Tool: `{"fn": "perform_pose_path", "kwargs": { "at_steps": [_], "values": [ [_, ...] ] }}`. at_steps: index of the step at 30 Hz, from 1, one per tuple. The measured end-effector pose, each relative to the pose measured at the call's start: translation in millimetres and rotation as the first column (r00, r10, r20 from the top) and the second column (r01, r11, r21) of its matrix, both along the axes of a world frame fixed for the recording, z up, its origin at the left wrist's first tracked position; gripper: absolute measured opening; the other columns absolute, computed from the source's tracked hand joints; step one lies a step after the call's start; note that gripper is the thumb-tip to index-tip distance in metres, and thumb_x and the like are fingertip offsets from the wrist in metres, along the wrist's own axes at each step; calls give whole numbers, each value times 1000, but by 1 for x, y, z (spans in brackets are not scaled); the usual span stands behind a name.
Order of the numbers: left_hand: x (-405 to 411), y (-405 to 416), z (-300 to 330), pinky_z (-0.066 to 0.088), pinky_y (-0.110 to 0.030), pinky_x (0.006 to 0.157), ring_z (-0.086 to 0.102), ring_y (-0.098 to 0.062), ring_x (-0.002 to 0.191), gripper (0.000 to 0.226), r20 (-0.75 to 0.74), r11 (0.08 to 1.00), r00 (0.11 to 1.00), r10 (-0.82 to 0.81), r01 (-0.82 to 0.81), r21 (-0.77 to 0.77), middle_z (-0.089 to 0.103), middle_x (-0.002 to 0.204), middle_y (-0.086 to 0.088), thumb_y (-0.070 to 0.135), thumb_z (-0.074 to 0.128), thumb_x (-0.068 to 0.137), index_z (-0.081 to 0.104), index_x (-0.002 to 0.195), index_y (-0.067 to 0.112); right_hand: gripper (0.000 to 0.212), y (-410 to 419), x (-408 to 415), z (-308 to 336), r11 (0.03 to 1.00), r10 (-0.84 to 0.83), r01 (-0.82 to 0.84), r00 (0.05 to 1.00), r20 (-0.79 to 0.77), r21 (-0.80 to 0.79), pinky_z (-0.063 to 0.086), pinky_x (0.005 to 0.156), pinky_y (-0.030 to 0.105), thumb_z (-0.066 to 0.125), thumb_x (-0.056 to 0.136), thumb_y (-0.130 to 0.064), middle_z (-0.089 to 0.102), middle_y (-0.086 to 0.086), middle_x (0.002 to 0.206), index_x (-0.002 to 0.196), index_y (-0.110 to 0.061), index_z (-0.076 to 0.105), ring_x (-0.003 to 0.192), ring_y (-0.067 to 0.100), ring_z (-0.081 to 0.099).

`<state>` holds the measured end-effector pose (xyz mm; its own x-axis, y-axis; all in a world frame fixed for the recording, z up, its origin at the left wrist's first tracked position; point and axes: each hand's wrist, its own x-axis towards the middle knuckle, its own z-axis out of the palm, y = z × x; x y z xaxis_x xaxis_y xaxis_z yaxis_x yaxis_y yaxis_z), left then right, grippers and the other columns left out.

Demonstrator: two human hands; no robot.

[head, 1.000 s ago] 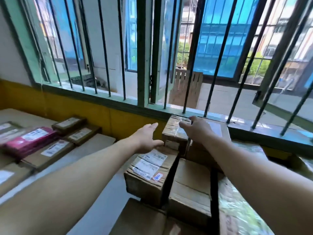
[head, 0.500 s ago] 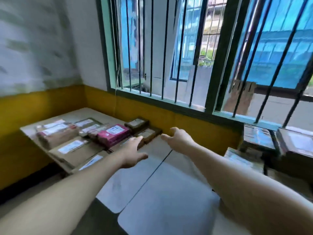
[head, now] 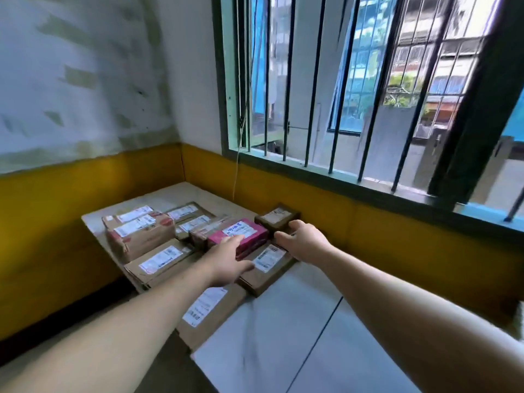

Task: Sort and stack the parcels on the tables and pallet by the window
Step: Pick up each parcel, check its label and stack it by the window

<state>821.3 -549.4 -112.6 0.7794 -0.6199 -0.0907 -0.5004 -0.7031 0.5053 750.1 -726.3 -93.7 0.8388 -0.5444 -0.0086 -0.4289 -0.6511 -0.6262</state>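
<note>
Barred window (head: 354,89) and a white wall with a yellow lower band meet at a corner, and a pale table (head: 170,195) sits pushed into that corner. A second grey-white table (head: 283,336) adjoins it nearer the viewer, with a dark seam running across its top.

Parcels lie flat in a tight cluster on the corner table, labels up. Among them are a bulky brown parcel (head: 141,234) at the left, a pink parcel (head: 241,234) in the middle, a small dark box (head: 276,218) just beside the wall under the window, a long flat carton (head: 266,265) near the right edge of the group, and a flat brown parcel (head: 209,313) overhanging the near edge.

Both bare arms reach forward. The left hand (head: 226,262) rests over the near end of the pink parcel, fingers straight and loosely spread, not yet curled around it. The right hand (head: 303,239) hovers between the small dark box and the long carton, fingers apart and slightly bent, gripping nothing.

Sorting looks only partly done: the parcels sit side by side in one layer, and most have yet to be stacked. No pallet is visible.

Open room lies on the near table, bare to the right. Parcels crowd the corner table's near and left edges, so a careless pull could tip one off.
</note>
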Motion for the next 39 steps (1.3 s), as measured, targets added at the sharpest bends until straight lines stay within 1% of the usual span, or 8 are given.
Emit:
{"fn": "perform_pose_path", "kwargs": {
  "at_steps": [6, 10, 16, 20, 24, 30, 36, 39],
  "values": [
    [78, -38, -4, 39, -39, 108, 39, -24, 133, 78, -49, 999, 999, 4, -2, 42, 28, 153, -7, 41, 60, 91, 17, 152, 22, 61, -42, 65, -13, 997, -52, 53, 998, -23, 54, 47, 59, 21, 56, 95, -50, 57, 6, 135, 145, -18, 43, 83, 11, 55],
    [124, -59, -13, 41, -42, 106, 40, -24, 132, 78, -83, 996, 996, -36, 42, 72, 30, 151, -7, 43, 60, 91, 16, 152, 26, 64, -64, 99, -22, 990, -109, 113, 993, -46, 79, 57, 84, 32, 56, 95, -51, 55, 7, 140, 147, -17, 40, 104, 17, 61],
    [207, -91, -32, 32, -35, 109, 33, -23, 139, 76, -96, 977, 974, -204, 208, 36, 23, 157, -4, 37, 62, 91, 20, 152, 22, 66, -79, 163, -39, 968, -237, 242, 969, -64, 71, 45, 58, 21, 55, 96, -51, 57, 7, 135, 148, -16, 38, 80, 10, 53],
    [272, -102, -48, 37, -28, 100, 39, -23, 135, 76, -130, 940, 934, -332, 339, 39, 21, 158, -2, 38, 61, 90, 21, 153, 21, 67, -81, 212, -53, 936, -340, 346, 937, -83, 72, 49, 71, 27, 55, 94, -54, 58, 7, 135, 148, -17, 39, 94, 14, 59],
    [330, -116, -58, 32, -24, 104, 36, -21, 137, 78, -162, 908, 901, -402, 415, 62, 24, 156, -6, 40, 62, 90, 22, 152, 17, 70, -83, 249, -65, 896, -419, 435, 896, -148, 92, 48, 80, 29, 54, 94, -55, 52, 8, 143, 150, -18, 35, 117, 21, 58],
    [381, -158, -70, 27, -34, 113, 29, -22, 142, 75, -197, 875, 868, -455, 477, 85, 23, 158, -4, 40, 59, 92, 20, 152, 19, 72, -108, 284, -87, 840, -503, 533, 835, -223, 102, 48, 100, 41, 53, 93, -59, 47, 7, 149, 151, -20, 34, 129, 27, 51],
    [403, -208, -99, 32, -31, 108, 35, -23, 138, 69, -248, 872, 861, -445, 479, 99, 30, 154, -7, 33, 60, 93, 25, 150, 18, 74, -155, 321, -129, 826, -496, 545, 824, -274, 144, 47, 97, 36, 52, 93, -57, 41, 7, 153, 152, -19, 31, 133, 28, 47],
    [411, -228, -116, 33, -30, 107, 38, -23, 136, 65, -271, 874, 865, -422, 468, 134, 36, 150, -8, 33, 61, 92, 29, 148, 19, 63, -179, 343, -157, 813, -470, 536, 834, -287, 226, 45, 97, 31, 57, 95, -49, 50, 6, 145, 146, -17, 40, 129, 26, 51]
  ]
}}
